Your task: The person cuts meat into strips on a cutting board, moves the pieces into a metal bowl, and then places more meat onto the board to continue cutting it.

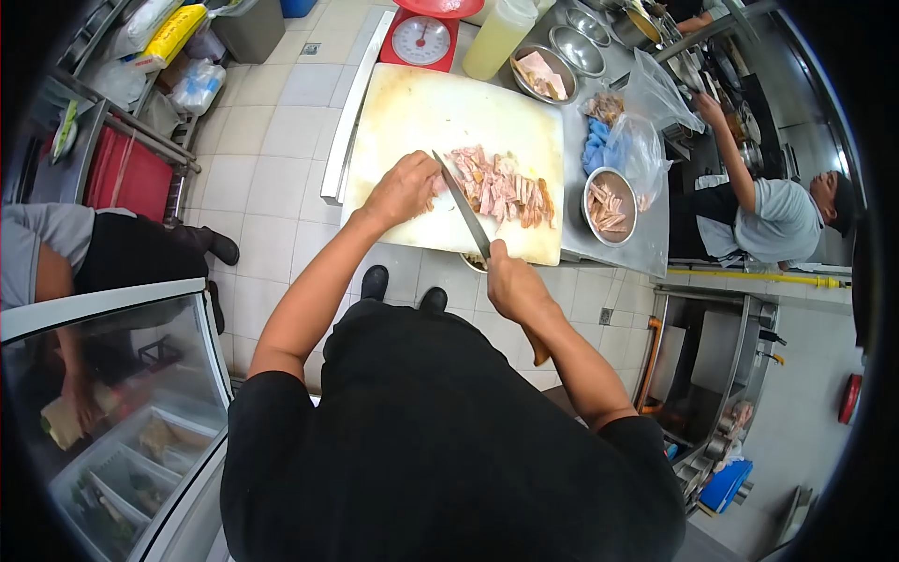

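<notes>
On a white cutting board [412, 112] lies a row of sliced pinkish meat [496, 187], its strips spread toward the right side. My right hand [516, 286] is closed around the handle of a long knife [464, 208], whose blade points up and left, along the left end of the strips. My left hand [405, 191] is closed with its fingertips down on a piece of meat [436, 190] left of the blade. The fingers hide most of that piece. A metal bowl of meat strips [609, 208] stands right of the board.
Behind the board are a red scale [421, 40], a bottle of yellowish liquid [499, 39] and a bowl with meat slabs [543, 75]. Plastic bags [641, 155] lie at the right. One person [777, 215] stands at the right; another [112, 244] reaches into a glass-topped chiller at the left.
</notes>
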Demonstrator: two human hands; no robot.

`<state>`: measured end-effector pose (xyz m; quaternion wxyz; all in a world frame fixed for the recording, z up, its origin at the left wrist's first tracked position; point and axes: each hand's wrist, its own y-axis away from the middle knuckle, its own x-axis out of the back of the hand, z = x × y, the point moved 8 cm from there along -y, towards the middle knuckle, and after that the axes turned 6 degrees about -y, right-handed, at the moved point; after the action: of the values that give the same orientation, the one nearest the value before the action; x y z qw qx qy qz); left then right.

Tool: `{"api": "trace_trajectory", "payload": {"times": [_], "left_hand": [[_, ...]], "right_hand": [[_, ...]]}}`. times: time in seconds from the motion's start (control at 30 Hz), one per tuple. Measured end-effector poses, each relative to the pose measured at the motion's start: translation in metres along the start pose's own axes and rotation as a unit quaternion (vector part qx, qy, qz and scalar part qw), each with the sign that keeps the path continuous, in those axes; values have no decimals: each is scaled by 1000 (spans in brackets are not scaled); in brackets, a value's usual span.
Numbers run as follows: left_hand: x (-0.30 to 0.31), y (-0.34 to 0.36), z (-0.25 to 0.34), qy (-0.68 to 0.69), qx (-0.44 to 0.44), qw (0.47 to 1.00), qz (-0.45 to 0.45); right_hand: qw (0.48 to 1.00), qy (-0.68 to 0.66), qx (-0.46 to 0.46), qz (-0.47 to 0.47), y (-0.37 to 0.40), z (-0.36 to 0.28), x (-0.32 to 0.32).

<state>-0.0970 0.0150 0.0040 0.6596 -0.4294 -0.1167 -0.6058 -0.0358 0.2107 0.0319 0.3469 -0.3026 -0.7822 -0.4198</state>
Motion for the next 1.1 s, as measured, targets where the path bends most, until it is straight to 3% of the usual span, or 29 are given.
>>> {"api": "trace_trajectory", "payload": {"times": [0.27,0.37,0.43,0.53,0.73,0.8,0.93,1.1], "left_hand": [[5,4,-4,57,29,998,24],[7,5,-2,45,21,998,33],[8,5,0,31,9,999,41],[9,5,2,44,-4,998,35],[9,9,-5,66,25,997,30],[10,8,-2,54,-2,998,29],[10,10,-6,60,24,998,23],[11,11,-6,58,32,997,37]], "right_hand": [[999,-30,35,18,-13,3,-21],[1000,-14,7,-3,7,-15,13],[999,0,-31,-44,15,-9,3],[1000,-12,-3,6,-4,0,-28],[999,-20,-20,-16,9,-8,6],[999,-13,-20,-46,16,-9,1],[1000,-23,18,7,-8,-2,-30],[1000,-15,5,-16,7,-10,10]]}}
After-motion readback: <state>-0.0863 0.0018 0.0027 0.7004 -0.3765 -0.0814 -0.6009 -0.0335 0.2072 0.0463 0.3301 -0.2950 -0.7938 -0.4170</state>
